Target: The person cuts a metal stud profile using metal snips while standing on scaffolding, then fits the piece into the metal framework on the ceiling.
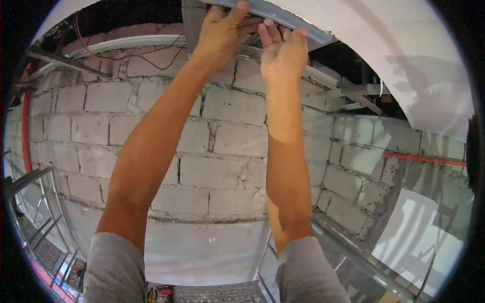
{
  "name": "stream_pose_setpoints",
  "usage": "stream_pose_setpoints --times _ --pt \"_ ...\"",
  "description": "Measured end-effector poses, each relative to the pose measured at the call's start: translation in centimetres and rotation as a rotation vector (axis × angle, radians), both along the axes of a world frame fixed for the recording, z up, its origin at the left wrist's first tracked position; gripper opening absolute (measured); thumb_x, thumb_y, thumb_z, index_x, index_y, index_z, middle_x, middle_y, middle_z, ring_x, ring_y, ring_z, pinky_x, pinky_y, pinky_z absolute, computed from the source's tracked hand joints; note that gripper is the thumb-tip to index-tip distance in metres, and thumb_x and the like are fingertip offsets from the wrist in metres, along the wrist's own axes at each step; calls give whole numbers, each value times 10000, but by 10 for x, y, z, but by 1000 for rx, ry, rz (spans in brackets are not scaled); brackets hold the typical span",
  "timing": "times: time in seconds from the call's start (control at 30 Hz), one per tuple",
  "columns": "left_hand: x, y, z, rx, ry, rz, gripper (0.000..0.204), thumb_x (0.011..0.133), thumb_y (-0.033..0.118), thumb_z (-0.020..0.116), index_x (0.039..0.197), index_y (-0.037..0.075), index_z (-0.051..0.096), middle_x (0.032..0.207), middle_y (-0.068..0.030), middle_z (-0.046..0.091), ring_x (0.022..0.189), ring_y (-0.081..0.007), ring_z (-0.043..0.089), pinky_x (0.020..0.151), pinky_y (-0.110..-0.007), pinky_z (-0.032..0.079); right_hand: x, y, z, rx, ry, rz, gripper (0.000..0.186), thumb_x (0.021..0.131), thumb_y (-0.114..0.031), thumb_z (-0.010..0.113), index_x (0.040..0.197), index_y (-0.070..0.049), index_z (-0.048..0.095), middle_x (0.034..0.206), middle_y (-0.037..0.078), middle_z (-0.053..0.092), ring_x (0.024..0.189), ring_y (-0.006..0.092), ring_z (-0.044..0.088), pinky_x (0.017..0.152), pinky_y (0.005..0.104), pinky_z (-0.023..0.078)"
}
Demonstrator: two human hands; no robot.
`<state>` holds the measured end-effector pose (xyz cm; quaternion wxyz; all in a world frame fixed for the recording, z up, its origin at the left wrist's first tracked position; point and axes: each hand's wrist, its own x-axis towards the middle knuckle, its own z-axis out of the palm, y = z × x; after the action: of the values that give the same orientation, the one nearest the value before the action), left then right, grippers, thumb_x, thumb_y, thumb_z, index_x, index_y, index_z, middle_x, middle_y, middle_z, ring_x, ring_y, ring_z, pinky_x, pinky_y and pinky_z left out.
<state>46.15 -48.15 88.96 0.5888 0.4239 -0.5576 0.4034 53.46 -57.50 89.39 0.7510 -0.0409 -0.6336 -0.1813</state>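
Fingers of the left hand (218, 35) curl over the metal channel (283, 17) under the white board (404, 55), the right hand (283, 50) presses it with open palm — better to keep both wrists firm and push evenly, so the channel seats straight.

A single head-worn fisheye view looks forward and upward, close to a grey concrete-block wall (222, 141) that fills its middle, with the white curved ceiling panel (404, 45) near the top right. Both forearms rise from the lower edge. Straight lines bow toward the dark round rim, and grey metal scaffold rails (40, 212) sit low left.
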Motion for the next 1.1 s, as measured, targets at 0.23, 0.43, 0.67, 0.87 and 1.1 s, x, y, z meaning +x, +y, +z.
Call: stream_pose_setpoints --times 0.23,0.43,0.67,0.87,1.1 --pt "23 25 25 43 -95 137 486 1014 290 608 1365 44 379 1274 -165 590 1095 -303 648 852 -441 576 11 -17 -8 -133 -40 -127 457 1063 -363 466 1327 6 421 1326 235 511 972 347 637 843 477 577" --pt "21 20 20 101 -142 174 515 1017 328 598 1385 45 377 1306 -143 575 1107 -321 640 936 -462 548 53 -88 -26 446 210 -1023 577 901 -341 732 1266 59 534 1116 171 660 1022 218 619 902 342 505" --pt "23 -2 15 -27 -89 2 569 984 366 646 1372 29 402 1362 -166 535 1210 -319 581 996 -463 527 57 -127 27 130 -131 -1251 722 830 -497 776 1241 62 574 1170 180 650 1074 258 610 962 359 463" --pt "28 -9 14 137 -42 80 493 969 336 674 1267 -12 493 1245 -176 609 1095 -300 650 945 -450 565 67 -128 28 145 -124 -1253 789 807 -600 757 1198 66 593 1121 183 658 1057 282 613 975 393 453" --pt "34 -1 20 58 -136 139 407 964 319 685 1176 -5 557 1137 -133 644 1037 -265 670 903 -422 586 69 -136 32 -2 -221 -1299 779 816 -568 774 1219 63 561 1147 142 634 1073 232 580 974 360 442"
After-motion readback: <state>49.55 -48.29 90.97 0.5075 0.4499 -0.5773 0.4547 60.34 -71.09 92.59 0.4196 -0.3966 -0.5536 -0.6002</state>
